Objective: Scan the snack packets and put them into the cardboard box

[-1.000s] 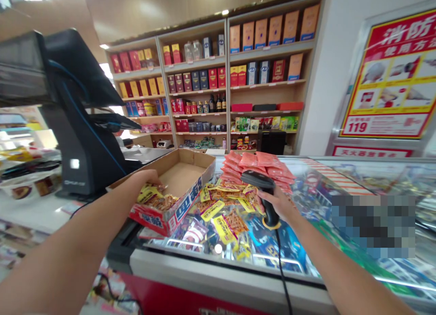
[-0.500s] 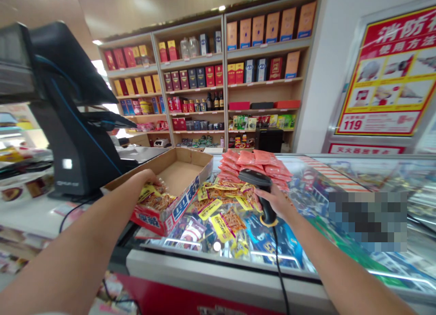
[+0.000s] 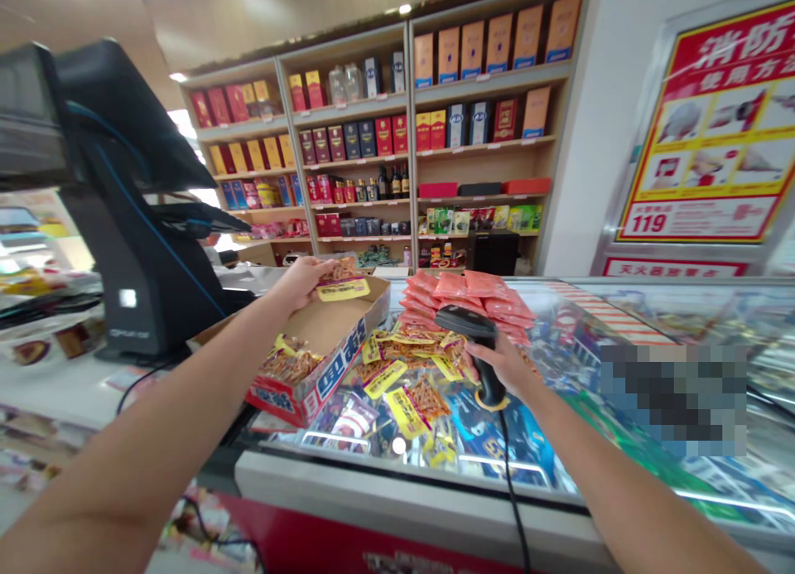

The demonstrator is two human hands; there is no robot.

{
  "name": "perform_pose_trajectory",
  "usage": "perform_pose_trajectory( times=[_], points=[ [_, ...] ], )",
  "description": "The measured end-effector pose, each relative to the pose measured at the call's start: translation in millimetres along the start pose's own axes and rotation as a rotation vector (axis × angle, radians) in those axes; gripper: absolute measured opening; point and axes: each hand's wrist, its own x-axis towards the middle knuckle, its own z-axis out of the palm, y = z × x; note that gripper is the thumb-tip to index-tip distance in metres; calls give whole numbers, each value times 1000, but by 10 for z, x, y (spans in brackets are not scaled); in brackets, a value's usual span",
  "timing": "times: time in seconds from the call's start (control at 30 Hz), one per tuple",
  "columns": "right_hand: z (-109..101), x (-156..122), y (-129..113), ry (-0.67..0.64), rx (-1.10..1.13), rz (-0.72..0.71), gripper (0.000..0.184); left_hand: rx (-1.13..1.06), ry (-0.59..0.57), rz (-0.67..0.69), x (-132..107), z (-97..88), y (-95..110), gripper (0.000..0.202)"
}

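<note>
My left hand (image 3: 300, 281) is raised above the cardboard box (image 3: 339, 360) and is closed on a small snack packet with a yellow label (image 3: 341, 282). More of the same packets (image 3: 291, 360) lie in the box's near end. My right hand (image 3: 504, 367) grips the handle of a black barcode scanner (image 3: 470, 338), its head pointing left over a loose heap of yellow-labelled packets (image 3: 407, 371) on the glass freezer lid (image 3: 559, 408). The scanner's cable (image 3: 513, 499) hangs down over the freezer's front edge.
A stack of orange-red packets (image 3: 465, 296) sits behind the scanner. A black till terminal (image 3: 133, 218) stands at the left on a white counter. Shelves of boxed goods (image 3: 397, 143) fill the back wall. A red and yellow poster (image 3: 714, 135) hangs at the right.
My left hand has lifted out of the box with one packet and moved up and right towards the scanner. The right hand and scanner have stayed nearly in place.
</note>
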Motion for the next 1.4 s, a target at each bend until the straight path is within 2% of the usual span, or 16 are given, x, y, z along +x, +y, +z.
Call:
perform_pose_trajectory(
  times=[0.1,0.2,0.27,0.37,0.47,0.53,0.87,1.03,1.23,1.33,1.4],
  points=[
    [-10,3,31,12,33,-10,33,-409,-131,-44,-397,578,-22,21],
    [-21,2,39,15,55,-16,32,-617,-223,-134,-662,1112,-235,23],
    [-26,-2,32,19,59,-13,31,-619,-141,-118,-724,1385,-437,32],
    [-32,-13,16,4,54,-4,31,-477,-6,27,-718,1632,-720,36],
    [-28,-23,5,-55,19,16,31,-293,-20,180,-720,1712,-887,22],
    [-20,-27,3,-89,-8,23,32,-196,-9,231,-746,1715,-926,14],
    [-39,-28,37,-137,-65,20,31,-114,-15,267,-788,1731,-926,12],
    [-61,-17,55,-166,-57,32,33,-29,19,275,-758,1729,-981,14],
    [-45,-14,48,-148,-31,25,33,-135,-8,270,-706,1769,-1069,18],
    [-30,0,52,-113,-2,1,34,-276,-102,252,-680,1786,-1077,19],
    [-26,3,57,-74,14,-3,34,-275,-164,259,-665,1774,-1064,16]
  ],
)
